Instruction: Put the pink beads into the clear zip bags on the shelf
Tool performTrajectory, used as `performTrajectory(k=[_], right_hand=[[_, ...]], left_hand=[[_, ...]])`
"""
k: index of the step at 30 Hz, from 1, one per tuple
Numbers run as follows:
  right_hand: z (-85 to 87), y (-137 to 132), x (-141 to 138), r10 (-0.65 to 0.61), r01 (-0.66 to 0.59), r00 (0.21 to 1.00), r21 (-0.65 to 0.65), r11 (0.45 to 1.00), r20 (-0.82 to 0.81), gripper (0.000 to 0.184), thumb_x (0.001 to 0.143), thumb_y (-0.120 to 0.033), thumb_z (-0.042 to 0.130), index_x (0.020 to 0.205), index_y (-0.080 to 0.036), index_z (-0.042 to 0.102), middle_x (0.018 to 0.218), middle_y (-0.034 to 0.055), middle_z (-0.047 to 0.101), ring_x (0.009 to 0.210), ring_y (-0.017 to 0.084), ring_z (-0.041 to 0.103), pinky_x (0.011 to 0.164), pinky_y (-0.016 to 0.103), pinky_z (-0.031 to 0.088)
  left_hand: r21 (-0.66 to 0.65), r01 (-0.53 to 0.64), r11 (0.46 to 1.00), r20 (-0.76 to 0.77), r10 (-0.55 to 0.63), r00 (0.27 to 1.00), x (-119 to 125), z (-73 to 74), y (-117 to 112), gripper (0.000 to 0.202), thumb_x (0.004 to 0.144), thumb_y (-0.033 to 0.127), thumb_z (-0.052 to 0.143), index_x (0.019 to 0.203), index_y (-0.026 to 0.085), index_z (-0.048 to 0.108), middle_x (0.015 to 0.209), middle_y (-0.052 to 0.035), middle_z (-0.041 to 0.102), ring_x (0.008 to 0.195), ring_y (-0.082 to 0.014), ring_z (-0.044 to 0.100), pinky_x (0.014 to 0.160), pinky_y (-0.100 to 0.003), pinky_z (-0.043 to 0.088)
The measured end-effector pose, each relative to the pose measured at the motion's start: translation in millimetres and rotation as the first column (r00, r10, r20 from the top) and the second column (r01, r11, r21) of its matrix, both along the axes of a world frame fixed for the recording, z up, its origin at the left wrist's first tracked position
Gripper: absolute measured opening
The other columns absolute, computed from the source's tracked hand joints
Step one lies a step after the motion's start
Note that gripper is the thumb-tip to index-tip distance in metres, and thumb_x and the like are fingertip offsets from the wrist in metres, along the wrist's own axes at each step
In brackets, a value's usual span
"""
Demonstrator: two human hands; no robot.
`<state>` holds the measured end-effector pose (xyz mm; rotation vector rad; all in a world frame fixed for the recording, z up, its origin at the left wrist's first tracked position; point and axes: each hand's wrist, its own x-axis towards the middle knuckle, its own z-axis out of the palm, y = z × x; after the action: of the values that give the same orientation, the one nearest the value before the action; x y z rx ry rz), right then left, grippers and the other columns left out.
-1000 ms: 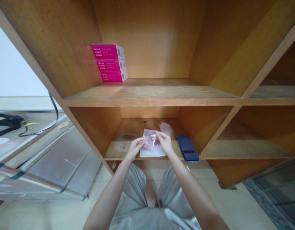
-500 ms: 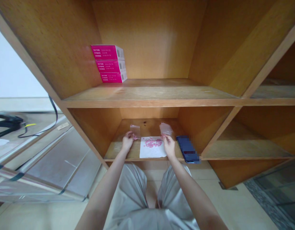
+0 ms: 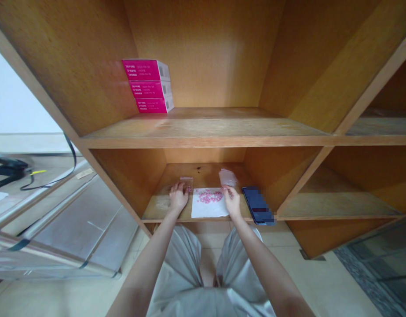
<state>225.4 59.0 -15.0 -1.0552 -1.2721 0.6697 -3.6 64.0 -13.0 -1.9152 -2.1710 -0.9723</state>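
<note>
Pink pills or beads (image 3: 209,196) lie in a loose cluster on a white paper sheet (image 3: 209,203), which rests on the lower wooden shelf (image 3: 163,203). My left hand (image 3: 178,197) lies to the left of the paper, its fingers on a small clear plastic bag (image 3: 186,183) with a few pink pieces inside. My right hand (image 3: 232,200) is at the paper's right edge, its fingertips at the lower edge of a second clear plastic bag (image 3: 228,177). A dark smartphone (image 3: 257,205) lies to the right, its surface pixelated.
Three stacked pink boxes (image 3: 148,86) stand on the upper shelf against the left wall. Wooden dividers separate a further compartment (image 3: 334,189) on the right. Plastic-wrapped panels (image 3: 71,229) and a black strap (image 3: 8,168) lie to the left. Tiled floor shows below.
The left hand has moved down and lies over the small bag, now flat on the shelf. Earlier both hands held a bag above the paper, and the pink pieces now lie spread on it.
</note>
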Motion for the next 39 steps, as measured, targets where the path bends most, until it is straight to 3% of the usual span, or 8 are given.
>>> performTrajectory(k=[6, 10, 14, 18, 26, 31, 35, 39], right_hand=[[14.4, 7.3, 6.2, -0.193, 0.187, 0.97, 0.057, 0.981, 0.147, 0.026, 0.079, -0.032, 0.041, 0.09, -0.014, 0.056, 0.087, 0.0096, 0.062, 0.08, 0.018, 0.057, 0.074, 0.031, 0.043], [37.3, 24.1, 13.2, -0.298, 0.322, 0.807, 0.044, 0.946, 0.51, 0.029, 0.077, -0.029, 0.043, 0.098, -0.013, 0.056, 0.099, 0.0129, 0.058, 0.096, 0.023, 0.05, 0.083, 0.036, 0.036], [52.3, 38.0, 13.1, -0.191, 0.397, 0.602, -0.083, 0.914, 0.775, 0.042, 0.076, -0.032, 0.047, 0.114, -0.014, 0.048, 0.111, 0.0151, 0.053, 0.104, 0.028, 0.044, 0.083, 0.041, 0.032], [51.9, 43.7, 11.6, -0.076, 0.391, 0.516, -0.156, 0.907, 0.853, 0.039, 0.075, -0.03, 0.047, 0.113, -0.018, 0.05, 0.114, 0.0128, 0.052, 0.104, 0.028, 0.044, 0.084, 0.043, 0.03], [45.7, 48.5, 12.7, -0.146, 0.343, 0.506, -0.043, 0.938, 0.85, 0.021, 0.075, -0.022, 0.046, 0.086, -0.016, 0.063, 0.088, 0.0144, 0.063, 0.086, 0.027, 0.053, 0.078, 0.043, 0.032], [44.3, 52.5, 16.3, -0.22, 0.339, 0.52, 0.037, 0.94, 0.825, 0.022, 0.077, -0.018, 0.042, 0.072, -0.015, 0.063, 0.078, 0.0151, 0.063, 0.08, 0.026, 0.053, 0.076, 0.042, 0.032], [54.0, 51.0, 23.9, -0.355, 0.396, 0.585, 0.125, 0.91, 0.729, 0.027, 0.081, -0.022, 0.037, 0.078, -0.015, 0.063, 0.081, 0.0139, 0.063, 0.081, 0.025, 0.052, 0.077, 0.041, 0.032], [75.6, 43.6, 28.7, -0.469, 0.432, 0.72, 0.198, 0.88, 0.512, 0.026, 0.081, -0.026, 0.039, 0.081, -0.014, 0.062, 0.083, 0.0112, 0.063, 0.083, 0.024, 0.053, 0.08, 0.04, 0.033]], left_hand=[[-0.062, 0.083, 0.995, -0.005, -0.083, 0.997, -1.4, 0.3, 0.4, 0.032, 0.084, 0.035, 0.036, 0.1, 0.02, 0.059, 0.108, -0.0081, 0.06, 0.101, -0.0206, 0.051, 0.09, -0.034, 0.034], [-0.086, 0.084, 0.993, 0.013, -0.084, 0.996, -0.8, 2.6, 0.0, 0.032, 0.084, 0.034, 0.035, 0.101, 0.02, 0.059, 0.111, -0.0074, 0.059, 0.105, -0.0199, 0.049, 0.093, -0.033, 0.032], [-0.115, 0.066, 0.991, 0.017, -0.065, 0.998, 1.6, 6.0, -2.1, 0.032, 0.084, 0.033, 0.035, 0.103, 0.021, 0.058, 0.114, -0.0065, 0.057, 0.111, -0.0201, 0.045, 0.096, -0.034, 0.029], [-0.129, 0.05, 0.99, 0.012, -0.048, 0.999, 1.8, 7.3, -3.1, 0.032, 0.084, 0.033, 0.035, 0.103, 0.021, 0.058, 0.116, -0.006, 0.056, 0.113, -0.0201, 0.043, 0.098, -0.035, 0.028], [-0.066, 0.061, 0.996, 0.02, -0.06, 0.998, 2.7, 6.5, -4.0, 0.031, 0.083, 0.033, 0.037, 0.104, 0.022, 0.058, 0.114, -0.0072, 0.057, 0.111, -0.0229, 0.045, 0.096, -0.041, 0.028], [-0.087, 0.046, 0.995, 0.041, -0.043, 0.998, 4.8, 9.5, -6.2, 0.03, 0.083, 0.033, 0.039, 0.103, 0.023, 0.058, 0.115, -0.0082, 0.056, 0.113, -0.0238, 0.043, 0.098, -0.045, 0.024], [-0.091, 0.058, 0.994, 0.027, -0.056, 0.998, 4.9, 9.0, -6.2, 0.029, 0.082, 0.032, 0.039, 0.103, 0.024, 0.058, 0.116, -0.0082, 0.056, 0.114, -0.0237, 0.043, 0.099, -0.047, 0.022], [-0.085, 0.063, 0.994, 0.004, -0.063, 0.998, 5.4, 7.0, -5.2, 0.029, 0.082, 0.032, 0.039, 0.103, 0.023, 0.057, 0.116, -0.0089, 0.056, 0.114, -0.0239, 0.043, 0.099, -0.049, 0.019]])
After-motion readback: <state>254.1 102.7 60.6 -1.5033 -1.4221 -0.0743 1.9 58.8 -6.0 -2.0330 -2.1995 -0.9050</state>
